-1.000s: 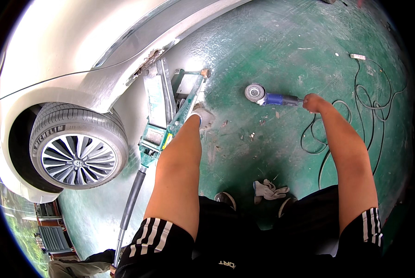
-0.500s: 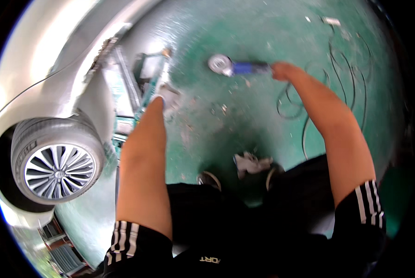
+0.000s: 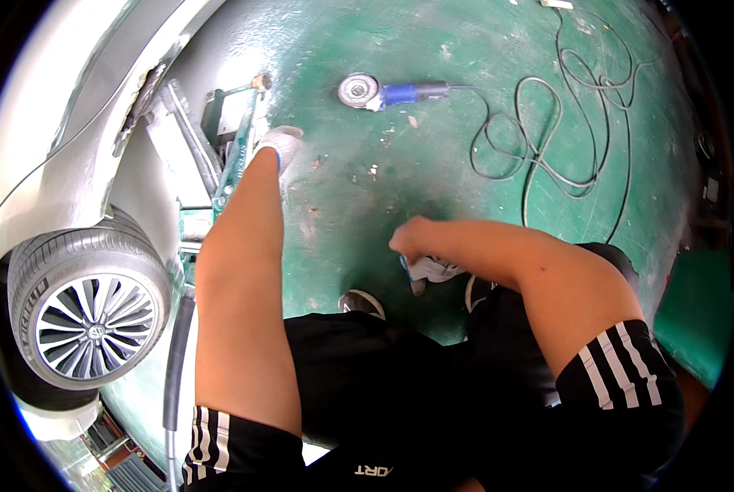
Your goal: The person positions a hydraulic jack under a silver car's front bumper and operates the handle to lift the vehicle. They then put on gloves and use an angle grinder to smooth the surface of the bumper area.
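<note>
Could trip by stepping onto looped cord (image 3: 560,115); cannot tell opening or hold of left hand (image 3: 283,146) or right hand (image 3: 412,238).

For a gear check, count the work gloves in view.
2: a worn glove on the left hand, a loose glove on the floor partly behind the right hand; more may be hidden.

Loose white glove (image 3: 437,271), partly behind the right forearm (image 3: 482,243)
</note>
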`<state>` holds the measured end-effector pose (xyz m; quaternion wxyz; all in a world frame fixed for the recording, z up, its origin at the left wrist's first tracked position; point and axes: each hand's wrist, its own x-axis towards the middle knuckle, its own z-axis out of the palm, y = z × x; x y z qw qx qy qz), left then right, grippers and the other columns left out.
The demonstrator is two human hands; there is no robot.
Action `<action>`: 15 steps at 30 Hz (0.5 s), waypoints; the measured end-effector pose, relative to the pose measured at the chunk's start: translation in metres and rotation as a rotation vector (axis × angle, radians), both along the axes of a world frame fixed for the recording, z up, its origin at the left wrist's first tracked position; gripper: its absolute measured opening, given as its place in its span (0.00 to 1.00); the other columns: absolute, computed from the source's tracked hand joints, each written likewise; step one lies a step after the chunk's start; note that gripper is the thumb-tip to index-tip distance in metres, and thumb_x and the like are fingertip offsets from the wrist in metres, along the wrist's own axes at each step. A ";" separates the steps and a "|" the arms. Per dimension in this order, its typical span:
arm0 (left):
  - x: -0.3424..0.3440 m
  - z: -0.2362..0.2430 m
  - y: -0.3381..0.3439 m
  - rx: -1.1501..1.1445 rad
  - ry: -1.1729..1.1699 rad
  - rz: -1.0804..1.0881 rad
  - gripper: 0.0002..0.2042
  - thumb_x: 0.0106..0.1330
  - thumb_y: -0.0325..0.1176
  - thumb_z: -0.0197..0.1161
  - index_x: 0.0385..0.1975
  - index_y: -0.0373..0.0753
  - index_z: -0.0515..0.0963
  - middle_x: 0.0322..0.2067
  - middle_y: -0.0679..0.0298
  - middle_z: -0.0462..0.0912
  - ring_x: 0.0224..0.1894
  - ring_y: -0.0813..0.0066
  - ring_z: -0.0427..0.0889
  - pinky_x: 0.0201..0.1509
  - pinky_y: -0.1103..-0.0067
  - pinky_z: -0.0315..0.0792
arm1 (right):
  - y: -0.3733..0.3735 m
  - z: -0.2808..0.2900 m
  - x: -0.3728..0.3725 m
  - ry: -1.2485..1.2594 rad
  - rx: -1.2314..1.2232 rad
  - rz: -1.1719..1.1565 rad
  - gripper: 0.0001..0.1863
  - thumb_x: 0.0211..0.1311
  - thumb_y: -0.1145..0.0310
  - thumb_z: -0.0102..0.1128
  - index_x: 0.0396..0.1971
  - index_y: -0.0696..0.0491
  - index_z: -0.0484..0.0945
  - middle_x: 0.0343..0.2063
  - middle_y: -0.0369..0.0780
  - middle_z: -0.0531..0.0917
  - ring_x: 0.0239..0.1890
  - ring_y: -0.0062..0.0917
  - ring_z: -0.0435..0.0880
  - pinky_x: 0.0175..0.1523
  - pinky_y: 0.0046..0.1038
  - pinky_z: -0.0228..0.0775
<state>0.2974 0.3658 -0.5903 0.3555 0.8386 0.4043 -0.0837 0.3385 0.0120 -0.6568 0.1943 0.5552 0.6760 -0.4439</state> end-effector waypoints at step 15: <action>-0.029 -0.019 0.037 -0.575 0.051 0.210 0.17 0.65 0.43 0.70 0.48 0.40 0.82 0.35 0.63 0.84 0.33 0.70 0.83 0.35 0.71 0.77 | 0.091 0.041 0.084 0.414 0.095 -0.272 0.16 0.50 0.67 0.71 0.41 0.51 0.86 0.38 0.39 0.88 0.39 0.29 0.85 0.44 0.35 0.78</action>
